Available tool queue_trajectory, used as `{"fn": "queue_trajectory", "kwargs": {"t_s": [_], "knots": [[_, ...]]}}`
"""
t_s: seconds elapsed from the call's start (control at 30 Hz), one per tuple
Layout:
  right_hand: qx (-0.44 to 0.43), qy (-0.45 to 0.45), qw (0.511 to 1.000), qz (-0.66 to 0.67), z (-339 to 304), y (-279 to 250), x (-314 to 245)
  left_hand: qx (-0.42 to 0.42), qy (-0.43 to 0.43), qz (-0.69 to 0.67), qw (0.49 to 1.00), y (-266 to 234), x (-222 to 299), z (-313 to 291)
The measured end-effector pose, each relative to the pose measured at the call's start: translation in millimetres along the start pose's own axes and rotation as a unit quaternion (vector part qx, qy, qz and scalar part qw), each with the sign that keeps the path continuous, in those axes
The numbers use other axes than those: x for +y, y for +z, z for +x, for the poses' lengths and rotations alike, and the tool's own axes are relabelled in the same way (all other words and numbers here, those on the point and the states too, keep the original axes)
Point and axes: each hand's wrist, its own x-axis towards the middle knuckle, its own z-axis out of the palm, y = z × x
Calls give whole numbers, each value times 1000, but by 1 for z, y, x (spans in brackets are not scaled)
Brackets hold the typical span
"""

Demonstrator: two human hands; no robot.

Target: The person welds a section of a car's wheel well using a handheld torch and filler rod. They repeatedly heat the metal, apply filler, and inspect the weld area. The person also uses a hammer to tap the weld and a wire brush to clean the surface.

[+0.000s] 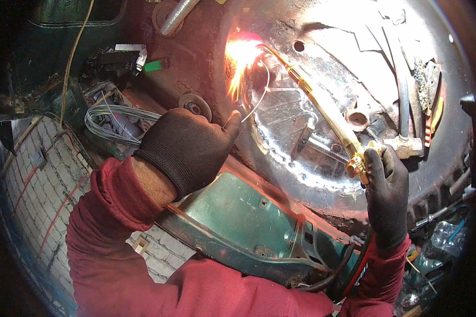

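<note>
Looks like a vehicle repair workshop — lit brass gas torch (323, 108), black treaded rubber tyre (444, 177), rusty green metal bodywork (238, 211).

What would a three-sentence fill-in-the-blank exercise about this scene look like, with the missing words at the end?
1. The left hand and the right hand both wear dark ____.
2. The gold-coloured torch is held in the person's ____ hand.
3. In the picture, the coil of wire lies to the ____ of the torch.

Missing words, in order: gloves; right; left.
</note>
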Motion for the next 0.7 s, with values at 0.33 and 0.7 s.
{"fn": "queue_trajectory", "kwargs": {"t_s": [0.33, 0.7], "knots": [[3, -5, 1000, -6, 0, 1, 0, -9, 0, 6, 1000, 0, 0, 0], [-6, -3, 1000, -11, -1, -1, -1, -16, -1, 7, 1000, 0, 1, 1]]}}
